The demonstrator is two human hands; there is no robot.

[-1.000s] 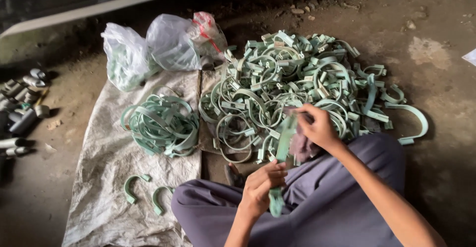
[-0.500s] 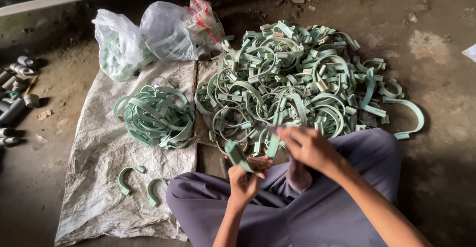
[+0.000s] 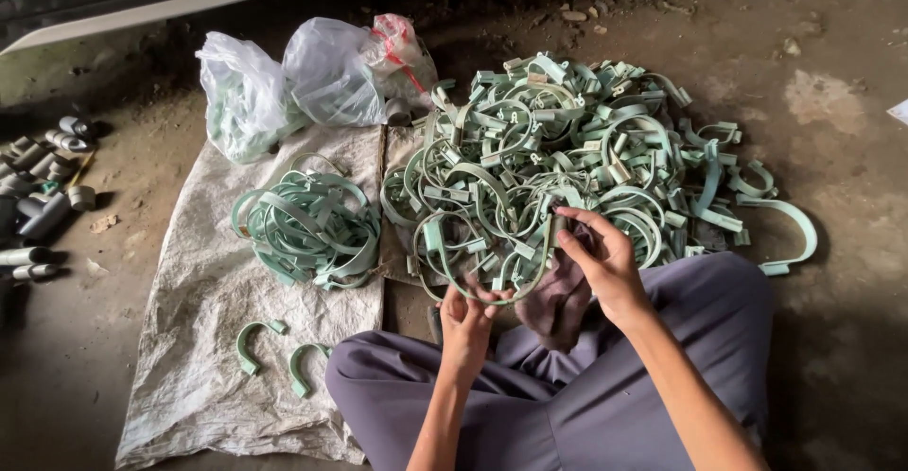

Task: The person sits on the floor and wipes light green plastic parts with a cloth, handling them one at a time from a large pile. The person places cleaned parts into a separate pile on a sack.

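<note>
Clamp (image 3: 492,277), a pale green curved plastic band, sits between both hands just above the person's lap, at the near edge of the big pile (image 3: 577,159) of the same green clamps. Left hand (image 3: 465,320) pinches the clamp's lower curve from below, fingers closed on it. Right hand (image 3: 605,263) closes its grip on the clamp's right end, with a dark purplish rag (image 3: 558,305) tucked under the palm and hanging toward the lap.

The person sits cross-legged in grey-purple trousers (image 3: 567,405) on a dirt floor (image 3: 832,102). A white woven sack (image 3: 199,339) is spread flat on the floor to the left. On it lies a smaller heap (image 3: 307,225) of looped clamps, well apart from two loose clamps (image 3: 279,348) nearer the knee. Behind the sack stand two clear plastic bags (image 3: 293,83), touching each other. At the far left edge lie several short grey pipe pieces (image 3: 43,197).
</note>
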